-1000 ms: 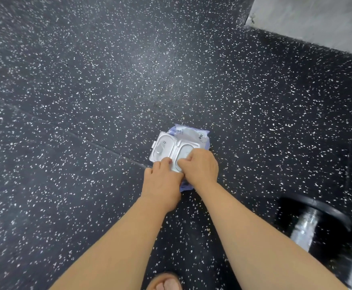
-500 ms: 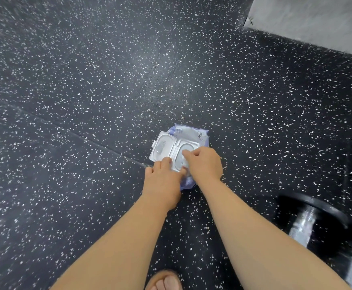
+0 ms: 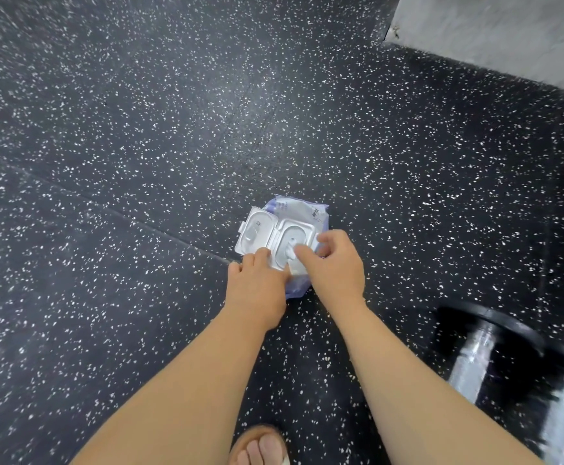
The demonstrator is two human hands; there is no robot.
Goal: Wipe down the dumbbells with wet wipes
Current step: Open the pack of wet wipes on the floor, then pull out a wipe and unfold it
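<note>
Floor (image 3: 106, 162), dark rubber flecked with white, fills the left side and carries nothing of the task there. Near the middle lies the pack (image 3: 294, 209) of wipes, flat on the floor, its lid (image 3: 255, 234) flipped open to the left. The left hand (image 3: 257, 290) rests on the near edge of the pack, fingers fairly straight and close together, tips pressing down on the plastic frame beside the opening, seemingly to steady it. Below it a foot (image 3: 260, 444) in a sandal shows at the bottom edge. A white tuft of wipe (image 3: 290, 251) stands up out of the opening. The right hand (image 3: 336, 266) is at that tuft, fingers curled, forefinger touching it and thumb a little apart; whether the tuft is truly pinched I cannot tell. Well to the right, near the bottom corner, lies a dumbbell (image 3: 475, 357), black ends with a shiny handle, untouched by either hand and partly blurred.

As a judgement, the task is at its very start: the pack is open, but no wipe is out yet and no dumbbell has been wiped. Drawing the wipe free, carrying it over and all of the wiping are left
</note>
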